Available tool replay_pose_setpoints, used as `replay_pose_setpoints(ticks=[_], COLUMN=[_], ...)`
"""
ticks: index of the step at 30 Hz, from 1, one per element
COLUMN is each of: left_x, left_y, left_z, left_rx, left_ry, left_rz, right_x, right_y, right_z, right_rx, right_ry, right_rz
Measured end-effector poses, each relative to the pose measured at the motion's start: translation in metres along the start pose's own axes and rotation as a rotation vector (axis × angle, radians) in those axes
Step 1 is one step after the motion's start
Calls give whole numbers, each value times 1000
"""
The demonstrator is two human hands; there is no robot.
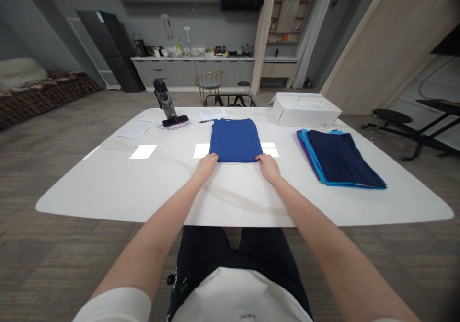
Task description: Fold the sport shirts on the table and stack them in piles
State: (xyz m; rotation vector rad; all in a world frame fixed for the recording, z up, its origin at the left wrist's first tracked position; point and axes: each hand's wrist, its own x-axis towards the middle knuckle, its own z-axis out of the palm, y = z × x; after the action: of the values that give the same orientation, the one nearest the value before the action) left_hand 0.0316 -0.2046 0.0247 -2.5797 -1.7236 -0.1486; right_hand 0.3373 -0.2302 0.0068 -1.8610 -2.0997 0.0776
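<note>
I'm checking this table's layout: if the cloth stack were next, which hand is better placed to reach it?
Right, I'd judge: the right hand is at the blue cloth's near right corner, on the cloth stack's side. The left hand would have to cross over.

Table (108, 183) had a glossy white top, with bright light patches. Beyond it: grey wall (215, 22), grey base cabinets (176, 73), gold-framed chair (209, 81). Left of the cabinets, dark fridge (115, 53). Under the table, grey-brown streaked floor (53, 259). Right of it, round black stool (391, 116).
</note>
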Motion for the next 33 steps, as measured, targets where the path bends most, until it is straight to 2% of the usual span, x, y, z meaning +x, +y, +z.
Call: replay_pose_setpoints(ticks=[6,14,17,19,22,25,28,33], left_x=[-35,-101,-119,-123,-112,-86,-51,14], left_y=[5,27,35,38,41,39,31,5], left_z=[-2,-15,-19,-21,-25,-26,-25,-23], left_rx=[6,17,33,25,-13,-42,-56,-39], left_ry=[-7,-5,-16,-8,-13,-1,43,66], left_rz=[23,74,91,88,61,49,51,5], right_x=[-37,-107,-122,-123,-113,-89,-54,23], right_y=[-6,-20,-20,-18,-12,-6,2,23], right_z=[-12,-37,-43,-46,-46,-43,-40,-37], right_rx=[-112,-137,-88,-57,-4,48,54,16], right_ry=[-23,-89,-126,-151,-143,-97,-86,-132], right_rz=[-77,-129,-134,-148,-159,-126,-89,-34])
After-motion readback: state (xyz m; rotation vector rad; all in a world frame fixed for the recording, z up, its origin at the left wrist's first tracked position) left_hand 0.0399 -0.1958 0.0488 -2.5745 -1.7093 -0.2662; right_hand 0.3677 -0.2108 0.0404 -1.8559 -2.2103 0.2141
